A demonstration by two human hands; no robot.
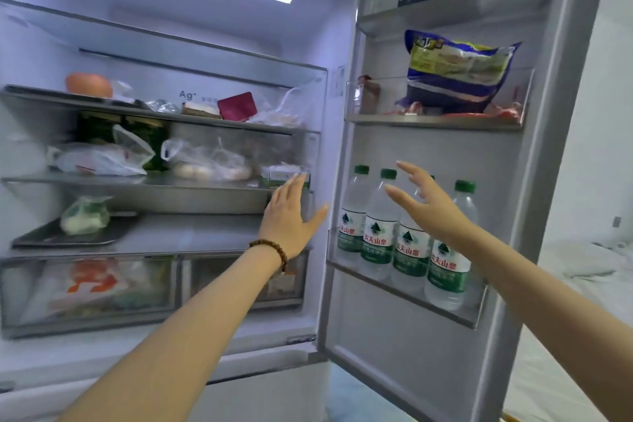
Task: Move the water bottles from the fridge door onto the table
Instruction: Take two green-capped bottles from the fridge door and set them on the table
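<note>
Several clear water bottles (378, 226) with green caps and green-white labels stand in a row in the lower shelf (404, 295) of the open fridge door (534, 161). My right hand (428, 205) is open, fingers spread, in front of the third bottle from the left and partly hiding it; it grips nothing. My left hand (291, 219), a bead bracelet on its wrist, is open just left of the door shelf, in front of the fridge interior. No table is in view.
A blue snack bag (455, 75) and small packets fill the door shelf above the bottles. The fridge interior (154, 161) holds plastic bags, food and drawers on glass shelves. A white cloth surface (582, 271) lies to the right behind the door.
</note>
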